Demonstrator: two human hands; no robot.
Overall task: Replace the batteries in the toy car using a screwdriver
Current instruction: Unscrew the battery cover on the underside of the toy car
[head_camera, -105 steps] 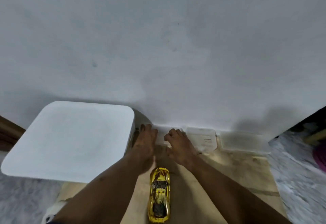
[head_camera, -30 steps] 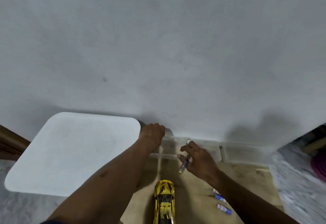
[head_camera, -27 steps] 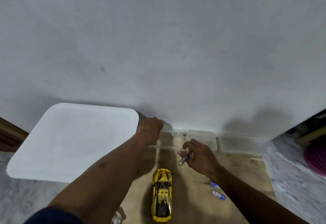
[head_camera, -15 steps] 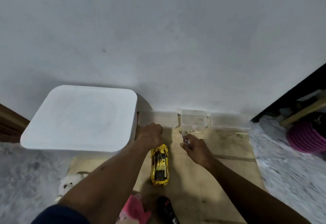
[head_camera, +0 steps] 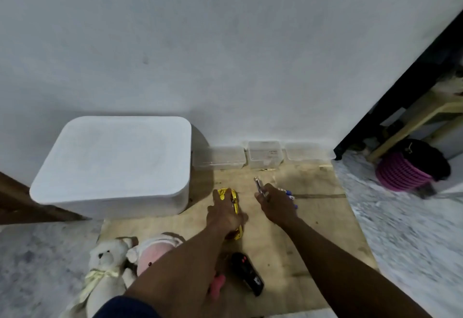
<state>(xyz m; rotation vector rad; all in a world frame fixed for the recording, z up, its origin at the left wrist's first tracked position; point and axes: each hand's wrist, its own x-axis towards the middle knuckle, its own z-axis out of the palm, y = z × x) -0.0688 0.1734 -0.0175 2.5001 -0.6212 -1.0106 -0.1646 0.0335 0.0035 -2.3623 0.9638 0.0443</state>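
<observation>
1. The yellow toy car (head_camera: pixel 235 198) sits on a wooden board (head_camera: pixel 313 230) laid on the floor, its nose pointing toward the white wall (head_camera: pixel 225 54).
2. The left hand (head_camera: pixel 225 213) lies over the car's roof and rear. Its grip is wrapped round the body, with the fingers reaching forward along the top.
3. Just right of the car, the right hand (head_camera: pixel 275 205) hovers above the board. Its grip pinches a small screwdriver (head_camera: pixel 258 185), whose far end angles up and away toward the wall.
4. Right of the car, partly hidden behind the right hand, a few blue-ended batteries (head_camera: pixel 290 196) lie on the board.
5. Nearer me than the car, a black remote (head_camera: pixel 246 272) rests on the board.
6. Nearer than the car and to its left, a white teddy (head_camera: pixel 107 267) and a pink plush toy (head_camera: pixel 155 250) lie at the board's edge.
7. Left of the car stands a large white box (head_camera: pixel 117 160).
8. Beyond the car, clear plastic containers (head_camera: pixel 265 153) line the foot of the wall.
9. Far right of the car, well apart, is a pink ribbed basket (head_camera: pixel 403 175).
</observation>
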